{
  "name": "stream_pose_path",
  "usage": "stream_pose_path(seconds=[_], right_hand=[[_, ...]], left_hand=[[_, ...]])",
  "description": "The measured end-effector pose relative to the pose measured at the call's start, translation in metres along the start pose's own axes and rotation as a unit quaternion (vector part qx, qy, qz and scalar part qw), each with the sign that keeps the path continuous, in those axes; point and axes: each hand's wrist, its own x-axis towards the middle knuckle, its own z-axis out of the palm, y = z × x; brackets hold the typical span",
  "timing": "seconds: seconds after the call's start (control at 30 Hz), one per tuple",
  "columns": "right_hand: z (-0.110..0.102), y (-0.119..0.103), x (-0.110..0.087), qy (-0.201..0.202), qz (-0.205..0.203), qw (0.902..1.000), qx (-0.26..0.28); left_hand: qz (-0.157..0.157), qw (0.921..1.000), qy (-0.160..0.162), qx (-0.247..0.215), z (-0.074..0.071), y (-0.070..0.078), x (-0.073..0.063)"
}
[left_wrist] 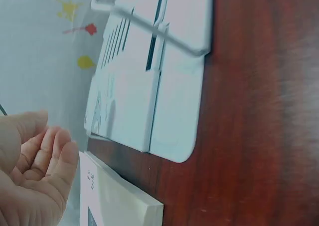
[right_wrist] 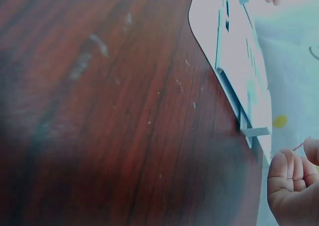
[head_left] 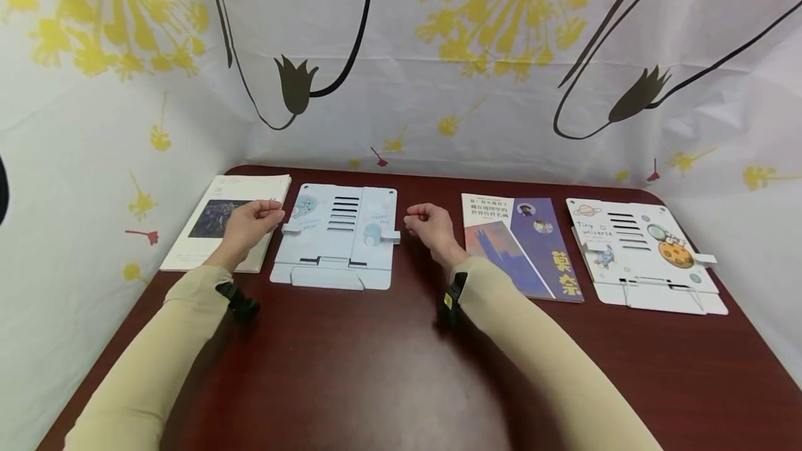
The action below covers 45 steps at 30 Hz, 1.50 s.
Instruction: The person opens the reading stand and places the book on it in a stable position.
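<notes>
A white folding book stand with pale blue prints lies flat on the dark red table, its slots and small side clips showing. My left hand hovers at its left side, over a stack of cream books. Its fingers curl loosely, and nothing is in them in the left wrist view. On the stand's other side is my right hand, fingers bent in toward the thumb, holding nothing. In the right wrist view, the stand's edge and clip lie just beyond the right fingers.
A purple and white book lies right of my right hand. Farther right is a second white book stand with space prints. Patterned cloth hangs behind the table.
</notes>
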Motion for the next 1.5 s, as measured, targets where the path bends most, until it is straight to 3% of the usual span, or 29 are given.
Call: stream_pose_path(seconds=[0.13,0.43,0.83,1.13,1.5], right_hand=[[0.005,0.002,0.007,-0.005,0.024,0.9996,-0.010],[0.015,0.004,0.015,-0.023,0.052,0.9960,-0.069],[0.015,0.003,0.017,-0.022,0.058,0.9901,-0.126],[0.020,0.005,0.021,-0.023,0.062,0.9913,-0.113],[0.024,0.005,0.022,-0.013,0.064,0.9945,-0.083]], left_hand=[[-0.017,0.9998,0.005,0.008,0.000,-0.002,0.011],[-0.081,0.9961,-0.033,0.012,0.006,-0.010,0.024],[-0.061,0.9958,-0.050,0.046,0.015,-0.005,0.031],[-0.065,0.9964,-0.015,0.052,0.024,-0.003,0.032],[-0.076,0.9970,-0.007,0.014,0.024,-0.004,0.035]])
